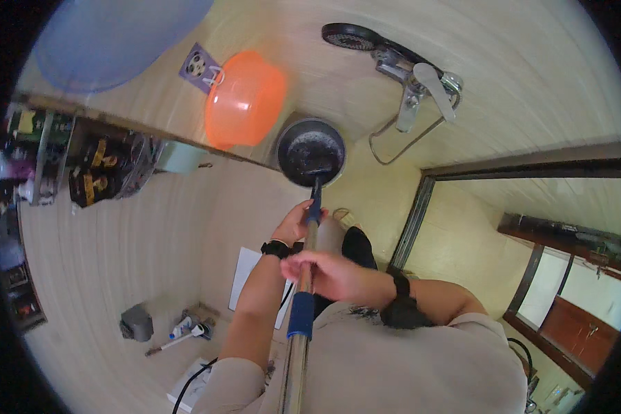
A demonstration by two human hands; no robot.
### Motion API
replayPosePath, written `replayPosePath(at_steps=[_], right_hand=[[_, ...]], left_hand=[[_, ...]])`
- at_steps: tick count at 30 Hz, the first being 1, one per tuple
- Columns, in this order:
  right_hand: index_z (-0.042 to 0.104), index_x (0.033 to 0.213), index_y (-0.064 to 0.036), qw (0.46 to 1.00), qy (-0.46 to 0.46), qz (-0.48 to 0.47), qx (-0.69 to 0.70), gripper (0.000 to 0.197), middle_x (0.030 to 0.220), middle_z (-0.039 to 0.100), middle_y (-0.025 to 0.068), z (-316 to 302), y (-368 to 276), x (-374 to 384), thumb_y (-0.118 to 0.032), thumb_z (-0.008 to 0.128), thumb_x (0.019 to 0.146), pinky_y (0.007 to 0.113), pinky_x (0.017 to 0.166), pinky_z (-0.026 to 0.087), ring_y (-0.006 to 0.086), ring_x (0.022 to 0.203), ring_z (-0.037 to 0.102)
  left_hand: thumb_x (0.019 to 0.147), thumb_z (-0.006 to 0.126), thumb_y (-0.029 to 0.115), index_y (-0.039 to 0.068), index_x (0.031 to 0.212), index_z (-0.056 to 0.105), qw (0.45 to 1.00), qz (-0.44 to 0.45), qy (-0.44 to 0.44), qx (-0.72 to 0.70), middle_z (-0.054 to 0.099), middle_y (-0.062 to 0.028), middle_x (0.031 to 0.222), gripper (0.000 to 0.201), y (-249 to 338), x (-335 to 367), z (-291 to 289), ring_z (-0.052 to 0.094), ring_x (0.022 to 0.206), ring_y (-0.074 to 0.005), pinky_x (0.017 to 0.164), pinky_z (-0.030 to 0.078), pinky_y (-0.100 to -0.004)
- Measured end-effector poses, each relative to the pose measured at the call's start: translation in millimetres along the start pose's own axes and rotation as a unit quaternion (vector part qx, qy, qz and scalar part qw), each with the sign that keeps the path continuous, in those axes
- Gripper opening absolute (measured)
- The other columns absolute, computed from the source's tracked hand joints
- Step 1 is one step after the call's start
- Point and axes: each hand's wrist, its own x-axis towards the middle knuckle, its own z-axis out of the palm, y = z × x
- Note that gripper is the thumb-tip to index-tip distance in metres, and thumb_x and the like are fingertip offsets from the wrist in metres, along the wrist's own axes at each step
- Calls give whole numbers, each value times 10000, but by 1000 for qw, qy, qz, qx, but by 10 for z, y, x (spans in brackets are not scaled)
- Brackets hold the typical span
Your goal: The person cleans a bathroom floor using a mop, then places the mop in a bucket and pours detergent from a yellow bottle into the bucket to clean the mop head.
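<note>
A long metal pole (296, 369) with blue sections runs from beside my body into a round dark bucket (283, 170). My left hand (293, 224) is closed around the pole near its blue lower end, beyond my right hand. Nearer to me, my right hand (332, 276) has its fingers curled about the metal shaft, just above a blue collar. At the pole's far end, a flat dark head (317, 170) is inside the bucket; its exact kind is hard to make out. Black bands circle both my wrists.
An orange basin (245, 100) and a large blue tub (117, 41) are at the upper left. A shower mixer (414, 93) is on the wall ahead. Shelves with bottles and packages (100, 165) line the left. A grey bin (136, 323) stands lower left; a dark-framed opening (412, 221) lies right.
</note>
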Motion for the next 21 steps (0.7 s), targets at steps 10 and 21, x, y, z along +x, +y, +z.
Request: replayPosePath(at_steps=[10,21], right_hand=[[488,945,-39,414,-310,-606,-604,382,780,503,91,852,-514,-874,-343,609,749,297,546,453,209,636,573],[450,750,-57,312,-448,-563,-621,170,541,466,27,1393,-555,-588,-128,588,682,308,447,410,211,532,546]], left_hand=[[784,586,102,14,847,379,992,-77,46,-84,488,-106,728,234,291,289,255,547,570,-183,503,525,-262],[833,533,138,54,751,383,983,-132,-73,-108,424,-16,635,190,538,-538,790,454,535,-85,498,416,-191]])
